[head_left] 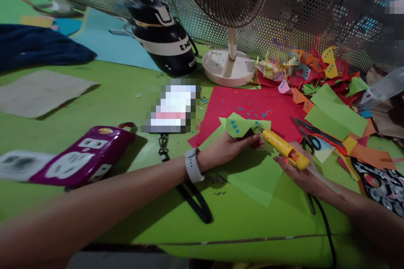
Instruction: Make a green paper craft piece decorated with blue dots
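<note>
My left hand (232, 147) pinches a folded light-green paper piece (237, 126) marked with blue dots, fingers closed at its lower edge. In my right hand (303, 172) is a yellow hot glue gun (280, 145) with a lit red light, a clear glue stick at its back and a black cord (326, 229). Its metal nozzle points left and meets or nearly meets the paper by a blue dot; I cannot tell which. Beneath both hands lies a flat green paper sheet (255, 180). Behind them a red paper sheet (249, 96) carries scattered blue bits.
A heap of folded coloured papers (315, 67) sits at back right, near scissors (311, 141) and an orange-black cutter (331, 136). Farther back stand a desk fan (229, 67) and a dark bottle (167, 42). A phone (173, 107) and purple pouch (85, 155) lie left.
</note>
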A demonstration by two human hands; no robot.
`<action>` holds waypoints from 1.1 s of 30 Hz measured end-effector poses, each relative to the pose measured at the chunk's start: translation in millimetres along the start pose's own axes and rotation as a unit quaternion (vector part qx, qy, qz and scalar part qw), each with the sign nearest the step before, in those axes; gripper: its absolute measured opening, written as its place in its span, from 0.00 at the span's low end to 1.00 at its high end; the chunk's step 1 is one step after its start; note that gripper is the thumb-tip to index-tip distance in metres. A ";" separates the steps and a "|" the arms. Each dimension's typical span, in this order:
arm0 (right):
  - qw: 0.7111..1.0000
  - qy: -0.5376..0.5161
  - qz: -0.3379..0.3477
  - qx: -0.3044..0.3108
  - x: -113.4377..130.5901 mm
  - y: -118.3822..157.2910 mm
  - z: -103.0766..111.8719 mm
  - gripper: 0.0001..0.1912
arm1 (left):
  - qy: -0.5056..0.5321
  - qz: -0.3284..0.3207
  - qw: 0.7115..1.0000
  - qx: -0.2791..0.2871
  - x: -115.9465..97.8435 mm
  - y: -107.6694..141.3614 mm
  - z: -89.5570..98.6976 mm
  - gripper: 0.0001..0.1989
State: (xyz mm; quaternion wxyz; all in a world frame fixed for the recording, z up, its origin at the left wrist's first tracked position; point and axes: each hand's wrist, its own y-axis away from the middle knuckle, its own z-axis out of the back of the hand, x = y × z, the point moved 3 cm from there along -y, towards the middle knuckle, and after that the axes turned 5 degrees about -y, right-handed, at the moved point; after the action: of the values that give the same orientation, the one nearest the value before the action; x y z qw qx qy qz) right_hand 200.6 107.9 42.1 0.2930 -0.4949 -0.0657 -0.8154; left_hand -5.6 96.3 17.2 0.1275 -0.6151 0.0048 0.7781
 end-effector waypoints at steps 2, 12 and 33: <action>1.000 -0.002 -0.003 0.002 0.0 0.1 -0.4 0.13 | 0.001 0.003 1.000 0.001 0.7 0.1 -0.1 0.11; 1.000 -0.012 -0.004 0.002 -0.2 -0.2 0.1 0.15 | -0.006 0.015 1.000 0.005 0.9 0.1 -0.2 0.12; 0.962 0.242 0.082 -0.093 16.4 -10.9 34.3 0.12 | -0.023 0.020 0.999 0.020 -0.5 1.0 0.5 0.16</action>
State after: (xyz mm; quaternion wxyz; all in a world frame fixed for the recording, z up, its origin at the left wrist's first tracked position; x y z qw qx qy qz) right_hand 215.5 123.7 75.2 0.3189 -0.3112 0.1248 -0.8865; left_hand -6.2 95.2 17.7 0.1243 -0.5944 0.0300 0.7939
